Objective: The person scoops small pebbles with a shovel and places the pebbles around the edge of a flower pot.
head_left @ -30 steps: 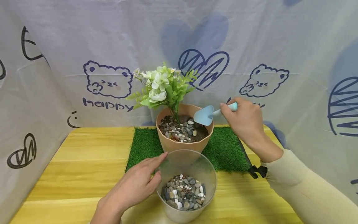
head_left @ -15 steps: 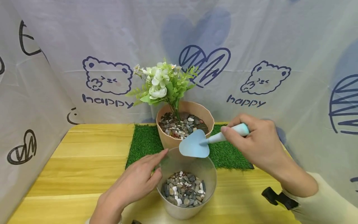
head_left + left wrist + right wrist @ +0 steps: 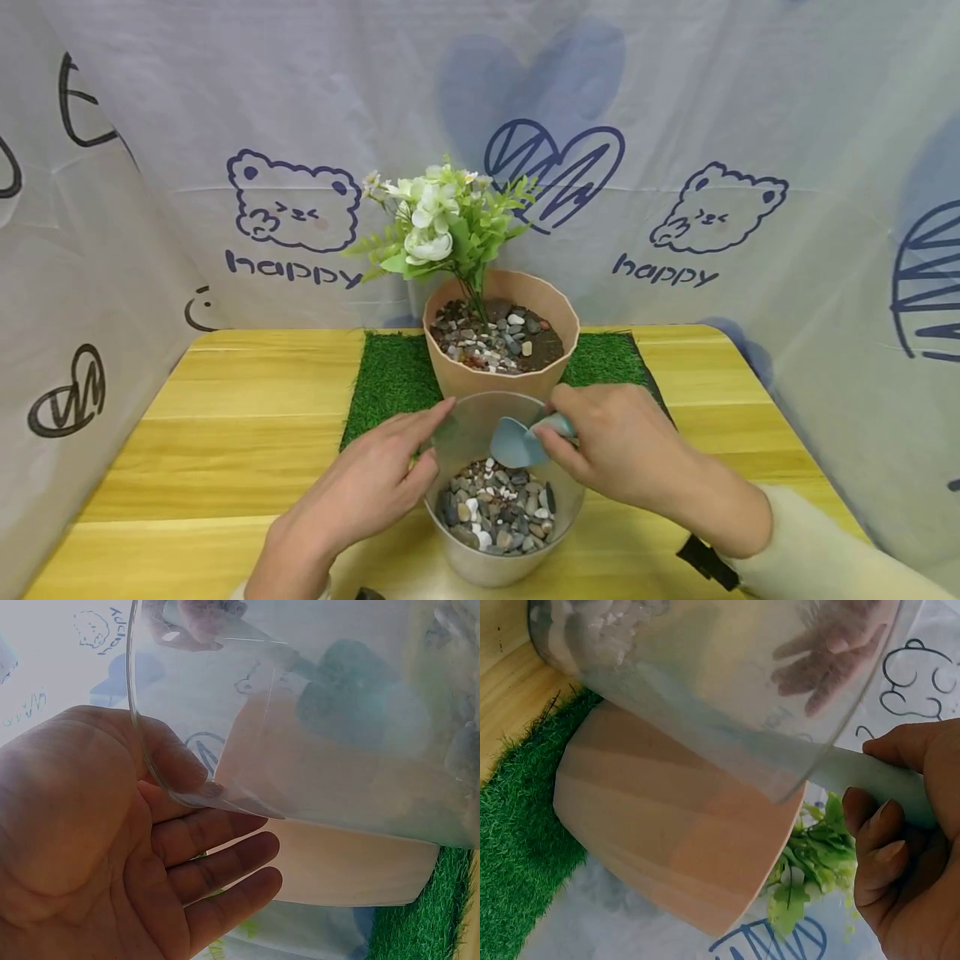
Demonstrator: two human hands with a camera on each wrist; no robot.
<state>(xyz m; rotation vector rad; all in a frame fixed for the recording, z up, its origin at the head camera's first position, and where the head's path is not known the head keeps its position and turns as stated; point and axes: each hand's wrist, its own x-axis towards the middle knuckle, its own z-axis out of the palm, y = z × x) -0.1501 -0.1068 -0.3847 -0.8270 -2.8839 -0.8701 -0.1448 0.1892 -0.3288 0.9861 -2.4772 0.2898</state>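
Observation:
My right hand (image 3: 622, 433) grips the pale blue handle of a small garden trowel (image 3: 516, 443). Its blade is inside a clear plastic bucket (image 3: 487, 568), just above the pebbles (image 3: 495, 508) at the bottom. My left hand (image 3: 367, 475) holds the bucket's left rim between thumb and index finger; in the left wrist view the other fingers (image 3: 232, 870) stretch out beside the wall. Right behind the bucket stands an orange-pink flower pot (image 3: 502, 385) with soil, pebbles and a bunch of white flowers with green leaves (image 3: 442, 225).
The pot stands on a green artificial grass mat (image 3: 390, 383) on a yellow wood-grain table (image 3: 225, 433). A pale printed curtain (image 3: 300, 83) hangs behind the table and along both sides.
My right hand has brought the trowel from over the pot, toward me and down into the bucket. The left hand has stayed at the bucket's rim.

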